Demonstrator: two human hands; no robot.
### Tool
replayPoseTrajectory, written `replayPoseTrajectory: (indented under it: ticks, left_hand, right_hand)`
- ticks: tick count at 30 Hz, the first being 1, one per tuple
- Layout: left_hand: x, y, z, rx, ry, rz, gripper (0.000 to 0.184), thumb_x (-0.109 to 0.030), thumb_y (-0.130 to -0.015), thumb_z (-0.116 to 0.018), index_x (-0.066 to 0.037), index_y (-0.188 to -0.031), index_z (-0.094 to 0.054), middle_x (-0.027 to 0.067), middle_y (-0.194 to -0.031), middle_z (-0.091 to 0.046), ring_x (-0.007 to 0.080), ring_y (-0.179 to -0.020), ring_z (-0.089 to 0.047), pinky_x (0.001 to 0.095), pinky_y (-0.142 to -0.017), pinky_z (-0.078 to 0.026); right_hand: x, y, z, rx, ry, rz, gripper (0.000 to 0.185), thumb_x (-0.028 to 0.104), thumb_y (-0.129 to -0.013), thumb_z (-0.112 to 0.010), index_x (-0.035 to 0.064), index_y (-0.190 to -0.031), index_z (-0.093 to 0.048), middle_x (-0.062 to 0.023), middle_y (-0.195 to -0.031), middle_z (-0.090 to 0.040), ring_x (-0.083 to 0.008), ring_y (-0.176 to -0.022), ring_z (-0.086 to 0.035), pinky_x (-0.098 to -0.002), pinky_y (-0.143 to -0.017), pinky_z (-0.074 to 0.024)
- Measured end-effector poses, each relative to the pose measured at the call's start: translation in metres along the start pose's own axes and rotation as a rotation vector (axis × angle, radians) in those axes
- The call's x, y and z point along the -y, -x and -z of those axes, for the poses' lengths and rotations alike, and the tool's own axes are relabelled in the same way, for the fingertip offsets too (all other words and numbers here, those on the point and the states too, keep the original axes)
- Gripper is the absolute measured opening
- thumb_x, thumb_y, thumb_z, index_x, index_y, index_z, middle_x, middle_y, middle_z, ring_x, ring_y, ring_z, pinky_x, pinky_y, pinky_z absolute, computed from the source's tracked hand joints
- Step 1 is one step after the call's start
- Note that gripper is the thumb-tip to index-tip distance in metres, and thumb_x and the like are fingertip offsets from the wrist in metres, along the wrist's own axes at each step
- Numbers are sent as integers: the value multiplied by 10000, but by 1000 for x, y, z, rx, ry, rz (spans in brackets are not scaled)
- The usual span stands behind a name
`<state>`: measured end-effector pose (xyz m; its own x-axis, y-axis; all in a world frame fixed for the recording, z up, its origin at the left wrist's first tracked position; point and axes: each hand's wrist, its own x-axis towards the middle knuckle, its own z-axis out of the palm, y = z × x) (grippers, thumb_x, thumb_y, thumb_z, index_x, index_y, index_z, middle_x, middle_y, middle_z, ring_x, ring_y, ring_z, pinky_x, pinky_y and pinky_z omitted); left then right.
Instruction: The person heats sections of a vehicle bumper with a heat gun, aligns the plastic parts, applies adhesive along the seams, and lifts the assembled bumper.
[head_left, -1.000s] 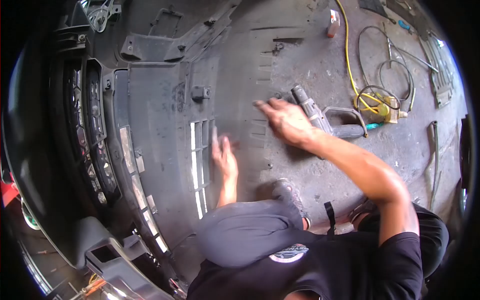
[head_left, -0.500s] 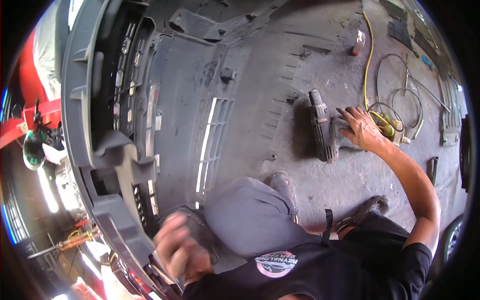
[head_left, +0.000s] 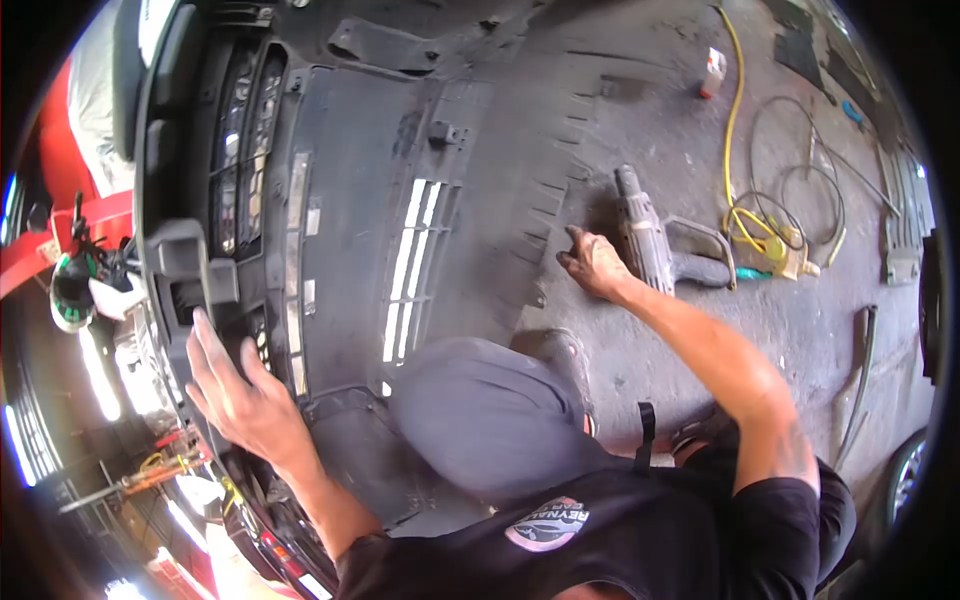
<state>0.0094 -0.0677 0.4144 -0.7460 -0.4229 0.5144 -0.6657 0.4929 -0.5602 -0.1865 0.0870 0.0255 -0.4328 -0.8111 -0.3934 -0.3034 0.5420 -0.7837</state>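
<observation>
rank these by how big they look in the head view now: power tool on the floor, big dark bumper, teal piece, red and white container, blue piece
1. Big dark bumper
2. Power tool
3. Red and white container
Unranked, smallest: teal piece and blue piece look about alike

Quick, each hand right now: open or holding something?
Left hand: open, fingers spread, nothing held.
Right hand: partly curled; can't tell if it grips anything.
</observation>
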Motion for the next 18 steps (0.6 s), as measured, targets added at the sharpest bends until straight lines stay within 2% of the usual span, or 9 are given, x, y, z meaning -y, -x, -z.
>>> replayPoseTrajectory:
  ticks: [2, 5, 7, 8, 9, 12, 15, 16, 18]
  left_hand:
    - [32, -9, -26, -4, 62, -1, 444, -107, -1019, -571, -141, -1461, -579, 80, -1401, -658, 298, -1244, -637, 533, -1083, -421]
    - [64, -26, -58, -4, 68, 29, 438, -42, -993, -572, -153, -1415, -609, 115, -1243, -721, 353, -1085, -684, 520, -1022, -464]
    - [79, -37, -80, -57, 78, -13, 440, -33, -977, -588, -149, -1400, -612, 129, -1141, -735, 374, -1005, -684, 514, -981, -486]
    - [85, -44, -87, -32, 62, 7, 416, -41, -964, -611, -137, -1368, -634, 145, -1087, -734, 383, -956, -680, 500, -928, -507]
    - [98, -48, -104, -76, 38, -14, 384, -31, -964, -625, -117, -1336, -668, 173, -1127, -747, 379, -961, -717, 448, -817, -536]
    - [129, -62, -143, -89, 100, 15, 351, -29, -948, -648, -104, -1287, -699, 151, -1168, -748, 353, -1049, -721, 422, -874, -553]
    - [146, -70, -168, -64, 168, 57, 360, -15, -925, -666, -104, -1271, -710, 162, -1143, -744, 375, -1010, -718, 440, -846, -552]
    - [146, -74, -171, -51, 202, 85, 362, -21, -922, -667, -100, -1273, -708, 177, -1091, -743, 395, -976, -712, 455, -836, -546]
    - [169, -81, -199, -103, 196, 50, 339, -36, -909, -678, -124, -1233, -725, 183, -982, -737, 397, -895, -709, 480, -773, -535]
  right_hand:
    - [0, -27, -27, -85, -287, -169, 747, 308, -929, -712, -72, -1498, -411, -270, -1111, -720, -392, -1019, -710, -432, -868, -577]
    - [26, -33, -22, -31, -716, -267, 826, 361, -916, -738, -76, -1520, -381, -284, -1153, -710, -334, -1011, -724, -413, -820, -591]
    - [26, -44, -34, -41, -941, -322, 843, 372, -916, -746, -76, -1525, -375, -273, -1234, -677, -273, -1073, -700, -386, -791, -599]
    - [30, -45, -37, -61, -1042, -349, 838, 369, -920, -743, -77, -1525, -374, -267, -1264, -666, -272, -1082, -694, -383, -798, -600]
    - [33, -49, -36, -89, -1139, -373, 833, 366, -923, -741, -78, -1525, -373, -261, -1295, -655, -271, -1092, -688, -379, -804, -600]
    - [14, -82, -64, -119, -987, -49, 591, 254, -965, -616, -28, -1464, -472, -212, -1343, -645, -270, -1118, -672, -394, -875, -542]
    - [-23, -126, -102, -295, -427, 535, 422, 142, -1006, -492, 22, -1403, -572, -163, -1390, -634, -269, -1144, -656, -410, -947, -484]
    - [-11, -125, -96, -325, -358, 585, 400, 104, -1020, -451, 39, -1383, -605, -147, -1406, -630, -269, -1153, -651, -415, -971, -464]
    - [22, -104, -86, -149, -634, 182, 354, 131, -977, -542, -4, -1290, -639, -189, -1303, -664, -309, -1104, -653, -410, -945, -487]
